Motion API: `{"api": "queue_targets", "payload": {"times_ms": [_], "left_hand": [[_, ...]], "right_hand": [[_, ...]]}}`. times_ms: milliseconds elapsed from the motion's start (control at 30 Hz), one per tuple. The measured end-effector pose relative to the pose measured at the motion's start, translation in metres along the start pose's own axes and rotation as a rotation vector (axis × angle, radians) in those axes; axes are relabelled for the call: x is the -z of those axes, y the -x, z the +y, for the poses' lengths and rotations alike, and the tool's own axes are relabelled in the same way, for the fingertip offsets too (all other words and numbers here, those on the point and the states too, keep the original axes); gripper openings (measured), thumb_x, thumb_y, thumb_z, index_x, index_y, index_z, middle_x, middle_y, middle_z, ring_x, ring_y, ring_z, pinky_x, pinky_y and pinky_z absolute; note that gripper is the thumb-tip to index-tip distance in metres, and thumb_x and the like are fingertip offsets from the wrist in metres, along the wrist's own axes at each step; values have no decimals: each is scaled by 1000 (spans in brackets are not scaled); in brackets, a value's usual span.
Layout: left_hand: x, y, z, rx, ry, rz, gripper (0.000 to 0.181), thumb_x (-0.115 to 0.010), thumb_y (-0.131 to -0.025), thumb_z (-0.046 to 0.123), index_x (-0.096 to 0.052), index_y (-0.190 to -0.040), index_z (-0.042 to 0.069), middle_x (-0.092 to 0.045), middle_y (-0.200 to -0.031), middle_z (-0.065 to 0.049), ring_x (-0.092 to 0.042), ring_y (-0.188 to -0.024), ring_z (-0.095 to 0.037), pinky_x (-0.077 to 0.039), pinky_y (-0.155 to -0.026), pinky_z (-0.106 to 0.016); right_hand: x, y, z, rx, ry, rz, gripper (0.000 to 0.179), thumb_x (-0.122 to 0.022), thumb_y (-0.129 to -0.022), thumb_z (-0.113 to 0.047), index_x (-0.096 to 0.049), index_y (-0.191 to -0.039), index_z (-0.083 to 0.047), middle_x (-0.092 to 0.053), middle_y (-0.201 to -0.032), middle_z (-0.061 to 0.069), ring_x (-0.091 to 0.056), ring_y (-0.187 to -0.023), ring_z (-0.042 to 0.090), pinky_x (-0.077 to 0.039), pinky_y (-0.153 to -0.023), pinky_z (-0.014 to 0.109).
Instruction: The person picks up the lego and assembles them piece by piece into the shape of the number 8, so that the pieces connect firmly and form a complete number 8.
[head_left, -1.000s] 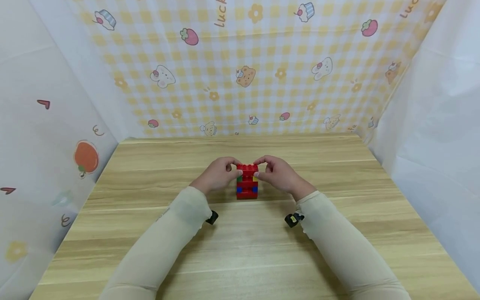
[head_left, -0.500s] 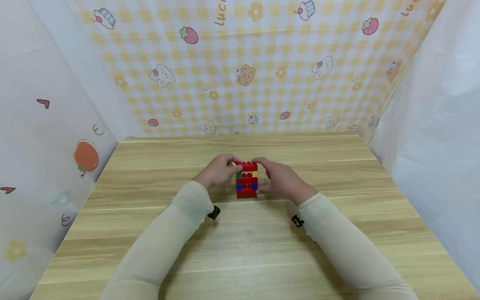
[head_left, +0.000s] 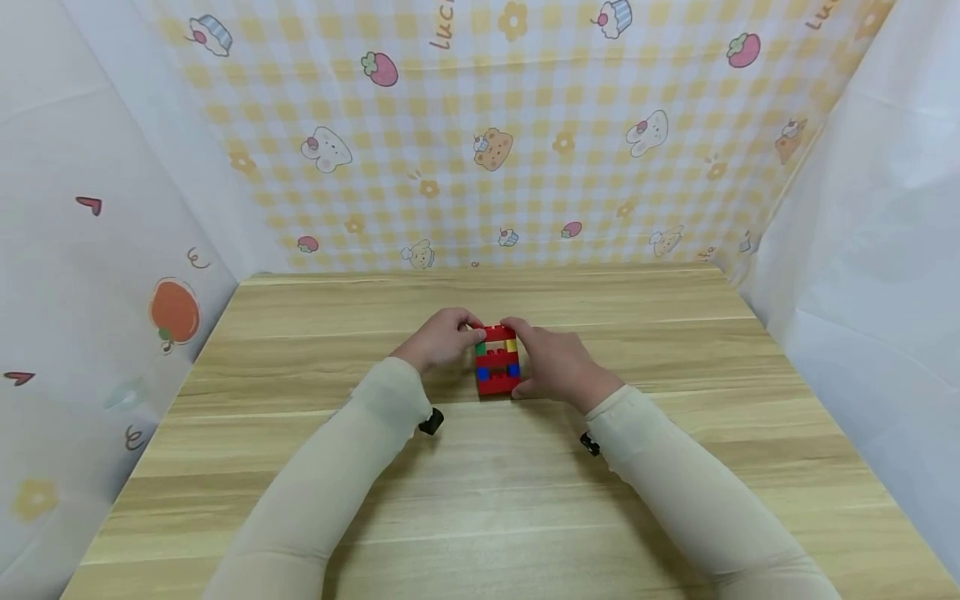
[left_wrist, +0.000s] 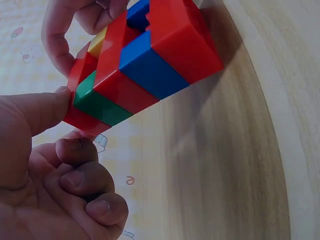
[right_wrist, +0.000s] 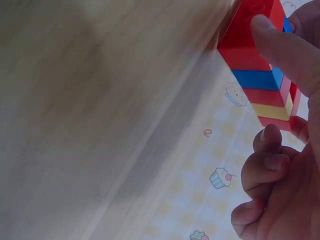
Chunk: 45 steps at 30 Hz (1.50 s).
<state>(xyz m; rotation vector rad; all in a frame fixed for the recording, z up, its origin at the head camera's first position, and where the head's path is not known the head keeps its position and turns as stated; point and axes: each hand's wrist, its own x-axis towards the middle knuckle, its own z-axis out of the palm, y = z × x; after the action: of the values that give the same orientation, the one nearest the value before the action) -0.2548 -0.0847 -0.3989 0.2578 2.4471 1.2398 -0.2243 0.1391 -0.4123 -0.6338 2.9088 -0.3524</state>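
Observation:
A small stack of toy building bricks stands on the table between both hands in the head view, leaning slightly. Its red layers are spaced by two blue bricks low down and by a green brick and a yellow brick higher up. The left hand pinches the left end of the top red brick between thumb and index finger, its other fingers curled. My right hand spans the right side, index finger at the top and thumb against the bottom red brick.
The wood-grain table spreads around the stack. Behind it hangs a yellow checked cloth, with pale sheets at the left and right. A small black device sits at the left wrist.
The right thumb has moved from the top brick down to the bottom one, so the right hand now spans the stack's height. The stack has tilted slightly; the left hand still pinches its top.

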Motion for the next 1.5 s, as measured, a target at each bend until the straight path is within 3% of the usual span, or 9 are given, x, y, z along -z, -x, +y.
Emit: {"api": "queue_targets", "payload": {"times_ms": [133,267,433,500,733,933,1133,1333,1500], "left_hand": [[-1,0,-1,0,-3,-1,32,-63,-107,29,-65,-133,11,-56,-92,-7,-53,-77,-21,-45,-69,-33],[-2,4,-4,-3,-47,-12,51,-70,-103,34,-55,-148,18,-56,-97,-10,-53,-79,-24,-45,-68,-36],[-4,13,-6,8,-142,-46,76,-83,-93,38,-43,-157,30,-60,-126,-8,-58,-108,-28,-52,-92,-46],[-6,16,-7,11,-166,-53,83,-86,-90,36,-40,-158,33,-62,-129,-9,-58,-114,-30,-51,-100,-51],[-14,23,-7,-6,-314,-50,104,-92,-84,33,-27,-165,32,-65,-134,-4,-64,-100,-26,-52,-102,-51],[-17,23,-9,4,-316,-58,104,-91,-84,26,-27,-166,30,-57,-152,-8,-61,-121,-28,-47,-111,-54],[-14,22,-9,71,-237,-144,93,-88,-86,27,-36,-163,30,-41,-167,-6,-41,-150,-32,-33,-120,-62],[-12,21,-10,87,-220,-169,89,-88,-86,28,-39,-161,29,-39,-167,-6,-40,-150,-33,-31,-121,-63],[-14,19,-13,80,-244,-142,87,-86,-88,32,-40,-161,28,-42,-165,-6,-44,-147,-33,-35,-120,-61]], "right_hand": [[-1,-3,0,0,3,-10,112,-97,-72,-48,-32,-160,-25,-69,-134,8,-66,-98,21,-59,-85,48],[-1,-5,2,-4,-5,-29,112,-97,-72,-49,-32,-160,-24,-70,-133,6,-66,-95,21,-58,-82,47],[1,-6,6,-20,-23,-51,110,-95,-73,-51,-33,-159,-25,-72,-128,3,-65,-90,19,-58,-77,43],[2,-6,7,-20,-27,-53,109,-95,-73,-52,-33,-159,-26,-72,-127,3,-65,-88,19,-57,-77,43],[4,-6,9,-26,-72,-72,106,-94,-74,-49,-35,-159,-26,-72,-126,2,-65,-90,20,-57,-85,47],[4,-6,11,-31,-137,-117,101,-94,-76,-47,-36,-156,-30,-72,-117,1,-63,-91,23,-54,-89,46],[6,-4,17,-58,-345,-241,98,-95,-76,-38,-40,-157,-31,-62,-141,5,-58,-119,27,-44,-112,55],[5,-5,22,-66,-393,-257,97,-94,-78,-37,-39,-158,-28,-56,-149,10,-54,-129,30,-40,-116,58],[5,-6,27,-68,-394,-225,93,-93,-79,-39,-41,-154,-27,-63,-132,9,-57,-114,28,-46,-105,52]]}}
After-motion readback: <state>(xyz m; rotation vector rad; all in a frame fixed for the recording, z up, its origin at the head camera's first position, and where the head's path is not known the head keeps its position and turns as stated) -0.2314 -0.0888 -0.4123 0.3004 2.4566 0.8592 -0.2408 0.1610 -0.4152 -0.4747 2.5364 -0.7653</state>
